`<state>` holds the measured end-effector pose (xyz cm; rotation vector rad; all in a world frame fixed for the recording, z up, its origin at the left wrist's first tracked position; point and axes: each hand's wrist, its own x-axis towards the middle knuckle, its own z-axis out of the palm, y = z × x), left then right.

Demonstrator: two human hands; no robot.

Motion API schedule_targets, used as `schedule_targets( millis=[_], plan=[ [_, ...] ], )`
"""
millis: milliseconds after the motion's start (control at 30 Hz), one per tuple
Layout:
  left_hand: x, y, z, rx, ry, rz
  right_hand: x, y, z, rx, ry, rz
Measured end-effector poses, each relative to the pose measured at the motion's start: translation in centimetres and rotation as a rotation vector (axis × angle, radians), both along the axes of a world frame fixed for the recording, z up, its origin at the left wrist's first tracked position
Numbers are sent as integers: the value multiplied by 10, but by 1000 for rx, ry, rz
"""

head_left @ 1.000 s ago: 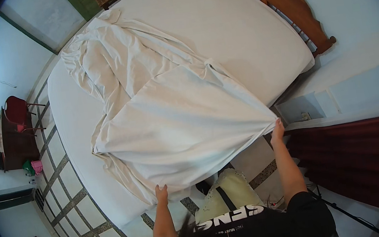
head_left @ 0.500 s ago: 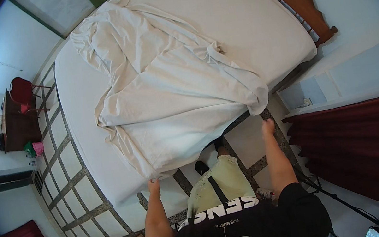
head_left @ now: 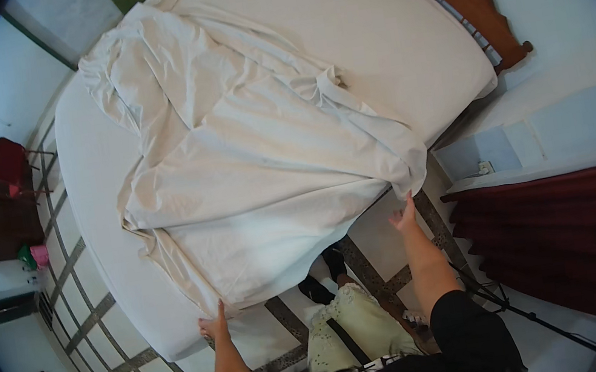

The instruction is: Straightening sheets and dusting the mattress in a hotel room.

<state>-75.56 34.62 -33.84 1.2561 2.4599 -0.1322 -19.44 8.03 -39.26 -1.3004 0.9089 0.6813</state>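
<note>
Bedroom mattress (head_left: pixel 407 41), both hands (head_left: pixel 215 325) outstretched, fingers gripping white sheet (head_left: pixel 250 170) corners

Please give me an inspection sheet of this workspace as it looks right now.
Surface: mattress, white, on a bed with a wooden headboard.
Job's things: sheet, white, rumpled, lying across the mattress, its near edge at the foot.
Clutter: nothing seen on the mattress.
Hands: left hand at the sheet's near corner; right hand just below the other corner; grip unclear.
Cables: nothing seen.
Surroundings: tiled floor, dark red curtain, small table at left.
</note>
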Motion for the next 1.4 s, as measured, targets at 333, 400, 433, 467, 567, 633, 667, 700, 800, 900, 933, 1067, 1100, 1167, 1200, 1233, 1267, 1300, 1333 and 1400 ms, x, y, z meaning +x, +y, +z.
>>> schedule_targets(
  millis=[333,400,433,467,567,633,667,700,800,900,933,1067,1100,1167,1200,1233,1267,1300,1333,1400],
  plan=[
    [-47,27,-35,7,-558,14,72,6,-16,184,-254,-95],
    [-77,41,-16,134,-447,28,82,-7,17,100,-221,-36],
    [-93,47,-7,235,-357,35,86,-19,40,24,-328,40],
    [-111,53,4,272,-329,-39,88,-29,62,-61,-456,119],
    [-154,69,48,278,-248,-80,75,-48,108,-54,-509,150],
    [-168,67,76,292,-219,-61,54,-61,119,-60,-510,109],
    [-170,65,85,297,-105,-107,42,-68,118,-162,-512,127],
    [-171,64,93,331,-14,-166,30,-73,114,-257,-540,151],
    [-169,61,99,281,58,-94,-7,-94,97,-384,-368,104],
    [-166,58,87,300,67,-59,-30,-108,80,-514,-134,97],
    [-164,56,82,240,-11,-13,-32,-113,76,-590,-14,159],
    [-140,51,60,264,-6,-113,-24,-111,53,-528,-151,296],
    [-131,51,57,269,8,-123,-16,-106,47,-560,-199,337],
    [-107,49,51,202,-214,-245,10,-87,36,-573,-327,373],
    [-92,48,49,183,-260,-282,26,-73,32,-582,-403,372],
    [-78,47,50,235,-262,-321,42,-60,30,-619,-527,448],
    [-60,41,51,219,-300,-465,57,-46,29,-670,-667,505],
    [-43,33,52,195,-340,-606,74,-30,29,-622,-705,509],
    [-26,27,55,202,-324,-615,91,-15,30,-576,-753,505],
    [11,14,61,38,-552,-650,127,13,33,-680,-855,567]
  ],
)
